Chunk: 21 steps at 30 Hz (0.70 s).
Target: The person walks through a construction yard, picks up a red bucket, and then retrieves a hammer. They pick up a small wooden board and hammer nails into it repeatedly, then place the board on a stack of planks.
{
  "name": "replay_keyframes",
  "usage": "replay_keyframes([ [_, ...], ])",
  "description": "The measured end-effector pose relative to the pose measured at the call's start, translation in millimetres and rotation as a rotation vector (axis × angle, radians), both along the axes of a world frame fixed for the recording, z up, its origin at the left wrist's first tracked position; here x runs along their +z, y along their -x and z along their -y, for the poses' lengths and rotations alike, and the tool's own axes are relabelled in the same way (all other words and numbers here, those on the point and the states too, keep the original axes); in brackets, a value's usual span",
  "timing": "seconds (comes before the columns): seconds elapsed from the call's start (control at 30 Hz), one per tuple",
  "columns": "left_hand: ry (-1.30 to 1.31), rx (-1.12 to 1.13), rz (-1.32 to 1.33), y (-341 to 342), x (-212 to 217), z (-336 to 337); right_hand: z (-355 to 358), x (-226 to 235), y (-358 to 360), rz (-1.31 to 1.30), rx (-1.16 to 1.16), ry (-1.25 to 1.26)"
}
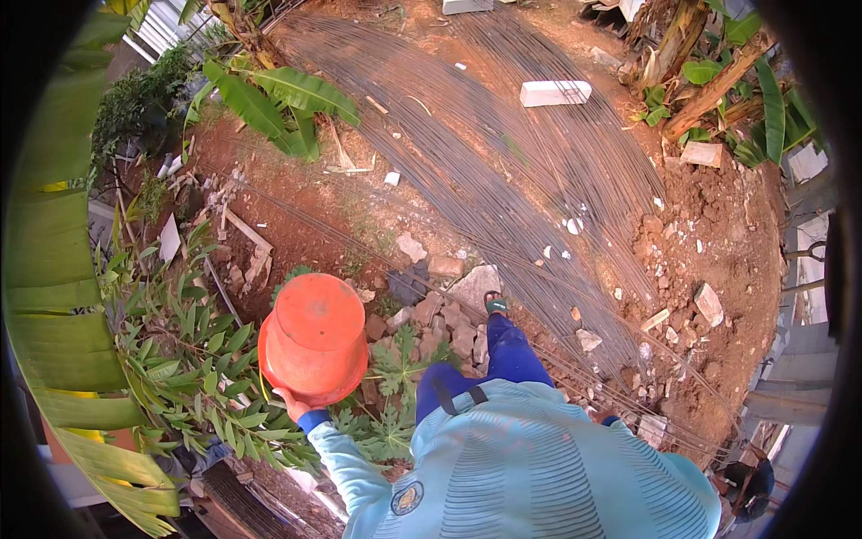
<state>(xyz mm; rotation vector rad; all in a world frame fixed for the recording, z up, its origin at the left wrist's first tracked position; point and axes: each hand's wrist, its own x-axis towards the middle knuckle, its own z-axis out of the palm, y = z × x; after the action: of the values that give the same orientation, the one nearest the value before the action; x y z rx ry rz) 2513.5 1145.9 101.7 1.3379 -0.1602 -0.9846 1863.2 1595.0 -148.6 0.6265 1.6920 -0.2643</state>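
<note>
While the left hand has the orange-red round plastic bucket: bucket is near left, base up, wide rim down, beside the green leafy plants.
Left grip: closed on the bucket's near edge; finger wrap partly hidden, rim or handle, can't tell.
Right hand: near right, mostly behind the light-blue patterned shirt; grip can't tell.
Bucket handling: inside not visible, probably light; best held out left, clear of the dark-blue trousers, wrist firm.
Footing: dark open sandal is just beside the broken brown stones; loose pieces may roll, so test weight first.
Long thin dark metal rods: centre to far, likely trip-prone; lift foot high, sole flat.
</note>
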Motion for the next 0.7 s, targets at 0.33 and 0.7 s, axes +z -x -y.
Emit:
replay_keyframes([
  [0.33, -0.408, 0.217, 0.357, 185.9, -241.2, 194.6, 299.6, -207.1, 197.3, -0.052, -0.069, 0.46],
  [0.7, -0.526, 0.09, 0.124, 301.5, -261.1, 346.7, 608.0, -44.1, 169.1, -0.423, 0.542, 1.021],
])
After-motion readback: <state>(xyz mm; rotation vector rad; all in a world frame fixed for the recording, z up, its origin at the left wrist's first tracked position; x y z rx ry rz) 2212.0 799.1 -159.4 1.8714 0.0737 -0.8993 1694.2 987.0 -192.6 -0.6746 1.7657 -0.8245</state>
